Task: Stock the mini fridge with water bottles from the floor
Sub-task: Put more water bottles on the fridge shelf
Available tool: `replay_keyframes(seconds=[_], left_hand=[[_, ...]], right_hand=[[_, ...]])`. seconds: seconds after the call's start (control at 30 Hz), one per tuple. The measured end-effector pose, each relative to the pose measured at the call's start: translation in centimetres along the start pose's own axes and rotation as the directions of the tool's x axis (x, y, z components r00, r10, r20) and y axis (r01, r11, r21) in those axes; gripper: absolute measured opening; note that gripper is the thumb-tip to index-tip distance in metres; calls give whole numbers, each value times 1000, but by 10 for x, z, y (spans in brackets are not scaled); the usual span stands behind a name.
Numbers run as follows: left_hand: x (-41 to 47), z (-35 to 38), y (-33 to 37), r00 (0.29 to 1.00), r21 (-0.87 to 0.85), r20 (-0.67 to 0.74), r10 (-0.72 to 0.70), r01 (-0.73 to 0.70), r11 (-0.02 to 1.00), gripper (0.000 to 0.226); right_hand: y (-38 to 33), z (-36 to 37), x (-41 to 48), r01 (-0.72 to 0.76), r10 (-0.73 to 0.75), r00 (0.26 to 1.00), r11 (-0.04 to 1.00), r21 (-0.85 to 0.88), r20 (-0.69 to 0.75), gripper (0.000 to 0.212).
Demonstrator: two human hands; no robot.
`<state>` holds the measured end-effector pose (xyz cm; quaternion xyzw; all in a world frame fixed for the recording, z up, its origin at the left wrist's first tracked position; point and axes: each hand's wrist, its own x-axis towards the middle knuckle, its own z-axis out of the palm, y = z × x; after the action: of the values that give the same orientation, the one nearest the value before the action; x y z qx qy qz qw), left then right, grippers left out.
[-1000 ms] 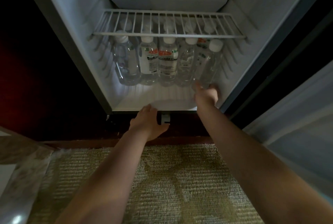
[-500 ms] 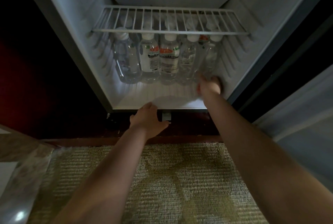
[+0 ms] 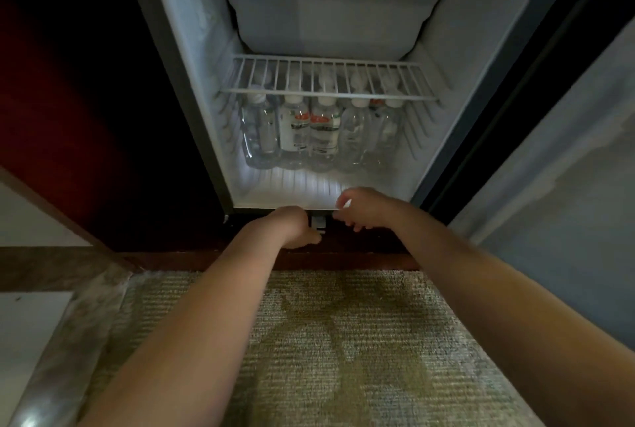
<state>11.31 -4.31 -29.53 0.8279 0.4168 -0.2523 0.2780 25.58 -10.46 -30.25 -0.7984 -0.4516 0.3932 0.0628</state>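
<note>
- Water bottles (image 3: 321, 132): one row, upright at the back of the mini fridge (image 3: 292, 186) floor, under the wire shelf (image 3: 326, 79).
- Right hand (image 3: 366, 208): at the front lip, grip loosely curled, holding nothing.
- Left hand (image 3: 290, 225): just below the lip, fingers hidden, grip can't tell.
- Carpet (image 3: 343, 340): no bottles seen on it, so stocking looks about done.

bottles (image 3: 323, 132) crowd the rear, fridge floor (image 3: 292, 186) front free, shelf (image 3: 326, 77) overhead

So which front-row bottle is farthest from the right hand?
The leftmost bottle, beside the left wall of the fridge, with clear plastic rather than a label facing the camera. The right hand is at the front edge, toward the right.
</note>
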Motion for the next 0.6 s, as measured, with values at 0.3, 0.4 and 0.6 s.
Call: replay_keyframes(seconds=[0.3,0.4,0.6], left_hand=[[-97,-21,25,980,-6,-151,131,-133,991,32],[-141,-24,40,924,-14,-325,204,-220,975,26],[-220,-12,89,822,-20,-469,324,-376,926,23]], right_hand=[[-17,-29,-126,26,-53,997,926,-377,-61,51],[-15,-35,-177,-8,-73,974,934,-358,-212,52],[29,-36,-284,-93,-5,870,980,-174,-492,41]])
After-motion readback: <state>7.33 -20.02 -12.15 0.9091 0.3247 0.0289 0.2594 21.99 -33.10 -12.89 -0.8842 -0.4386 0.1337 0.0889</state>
